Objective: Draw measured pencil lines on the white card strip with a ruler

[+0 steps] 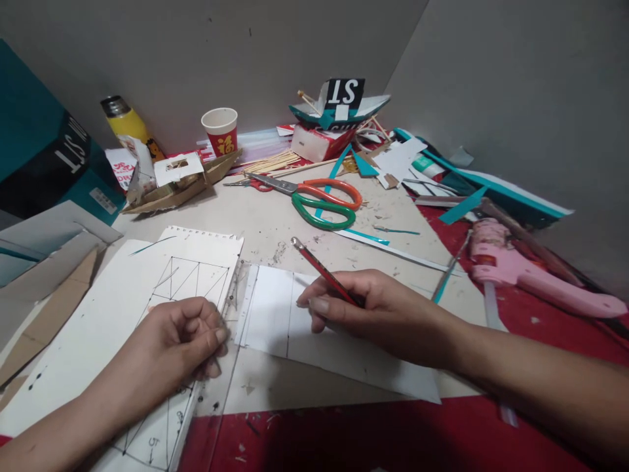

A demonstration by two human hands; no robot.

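My right hand (363,308) is closed around a red-and-black pencil (322,269), whose silvery end points up and away; the other end is hidden in the hand. Under that hand lies a white card (268,308) with thin pencil lines drawn across it. My left hand (184,341) has its fingers curled and pinched at a clear plastic ruler (212,393), lying between the card and a sketch pad. Partly covered by the left hand and forearm, the sketch pad (122,308) shows a drawn frame of crossed lines with dots and handwritten marks.
Large scissors (327,203) with orange and green handles lie beyond the card. A pink glue gun (531,272) rests at right. Behind stand a paper cup (219,131), a yellow bottle (130,128), a cardboard boat (181,180) and a teal boat (339,111). Scraps are scattered at right.
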